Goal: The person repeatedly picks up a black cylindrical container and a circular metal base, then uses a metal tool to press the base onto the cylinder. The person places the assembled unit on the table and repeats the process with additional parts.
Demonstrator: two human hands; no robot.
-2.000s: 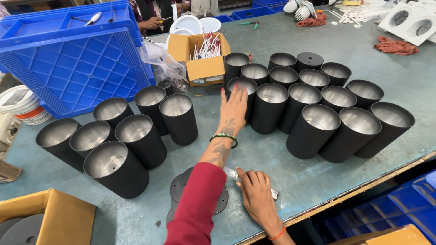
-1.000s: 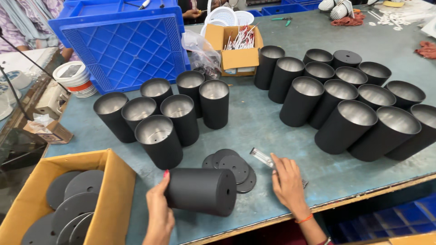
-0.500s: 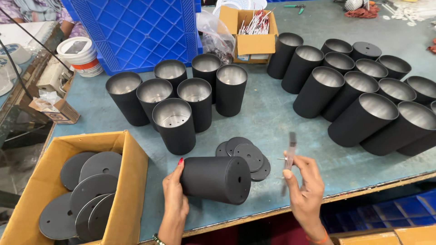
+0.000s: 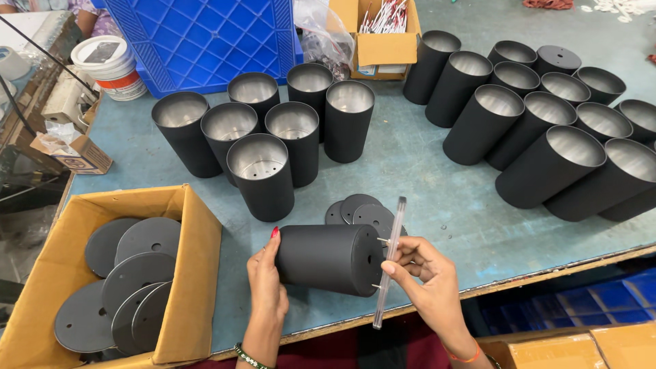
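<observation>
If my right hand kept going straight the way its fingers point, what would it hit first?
Probably the closed end of the black cylinder lying on its side: the right hand, holding a clear rod, points left at it, almost touching.

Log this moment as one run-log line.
left hand: holds black cylinder on its side | right hand: holds clear strip across its end | cardboard box: black discs

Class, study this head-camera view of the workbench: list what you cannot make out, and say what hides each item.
- Open end of the held black cylinder: the left hand covers it.
- Lower grey discs in the cardboard box: upper discs overlap them.
- Black cylinders at far right: cut off by the frame edge.
- What the clear strip in the right hand is: too thin to tell.
</observation>
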